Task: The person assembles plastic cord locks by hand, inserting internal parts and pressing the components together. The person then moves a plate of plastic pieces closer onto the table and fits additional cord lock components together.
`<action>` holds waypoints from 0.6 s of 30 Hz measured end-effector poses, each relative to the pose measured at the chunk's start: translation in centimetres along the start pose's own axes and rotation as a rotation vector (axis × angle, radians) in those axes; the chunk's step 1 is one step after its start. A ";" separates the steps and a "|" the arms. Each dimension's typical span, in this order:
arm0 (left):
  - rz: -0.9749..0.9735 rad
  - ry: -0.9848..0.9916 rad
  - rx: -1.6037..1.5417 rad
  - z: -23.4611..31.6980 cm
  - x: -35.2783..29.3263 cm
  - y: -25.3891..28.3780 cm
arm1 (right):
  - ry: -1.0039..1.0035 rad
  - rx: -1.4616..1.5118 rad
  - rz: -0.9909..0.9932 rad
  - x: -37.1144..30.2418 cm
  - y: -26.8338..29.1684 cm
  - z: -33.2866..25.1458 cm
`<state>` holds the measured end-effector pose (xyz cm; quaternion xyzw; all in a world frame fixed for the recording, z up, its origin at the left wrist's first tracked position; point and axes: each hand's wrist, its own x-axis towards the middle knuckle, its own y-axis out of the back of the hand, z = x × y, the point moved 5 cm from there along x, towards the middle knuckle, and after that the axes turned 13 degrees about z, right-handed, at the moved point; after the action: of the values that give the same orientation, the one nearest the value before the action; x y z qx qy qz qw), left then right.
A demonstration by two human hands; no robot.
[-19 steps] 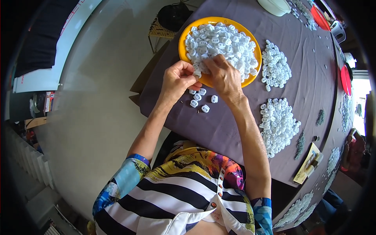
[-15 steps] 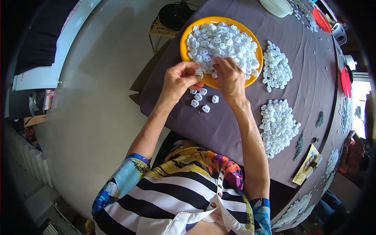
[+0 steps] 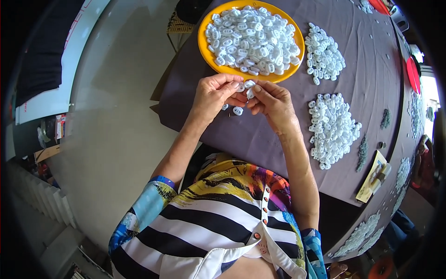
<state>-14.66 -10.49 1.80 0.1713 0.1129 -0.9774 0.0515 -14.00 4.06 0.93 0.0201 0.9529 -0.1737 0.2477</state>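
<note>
My left hand (image 3: 216,95) pinches a small white plastic cord lock (image 3: 240,87), an oval piece with two holes. Thumb and fingers of my right hand (image 3: 275,103) are closed on white cord locks (image 3: 250,84), held almost touching the left one. Both hands meet just off the near rim of a yellow plate (image 3: 204,44), heaped with many such pieces (image 3: 253,39). Below my fingers a loose cord lock (image 3: 238,111) lies on the dark tablecloth; others there are partly hidden by my hands.
Two piles of white cord locks, a farther one (image 3: 325,55) and a nearer one (image 3: 332,130), lie right of the plate. Further right are grey-green bundles (image 3: 362,152) and a yellow card package (image 3: 374,179). A woven stool (image 3: 180,23) stands beyond the table's left edge.
My right hand has come away from the heap on the plate, bringing white cord locks to my left hand. The view has shifted, so plate and piles sit higher in it.
</note>
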 end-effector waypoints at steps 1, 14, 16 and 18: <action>-0.003 0.002 0.005 0.0 -0.1 0.0 | 0.002 -0.009 -0.005 -0.1 0.1 0.1; -0.092 -0.079 0.159 -0.4 -0.5 -0.5 | 0.036 -0.077 -0.089 -1.0 0.6 0.9; -0.087 -0.084 0.141 -0.4 -0.4 -0.4 | 0.025 -0.056 -0.090 -0.9 0.7 1.1; -0.094 -0.038 0.201 -0.5 -0.4 -0.4 | 0.013 -0.036 -0.092 -0.8 0.8 1.3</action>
<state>-14.17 -9.99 1.59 0.1517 0.0214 -0.9881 -0.0098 -12.55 4.36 0.03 -0.0272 0.9574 -0.1678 0.2336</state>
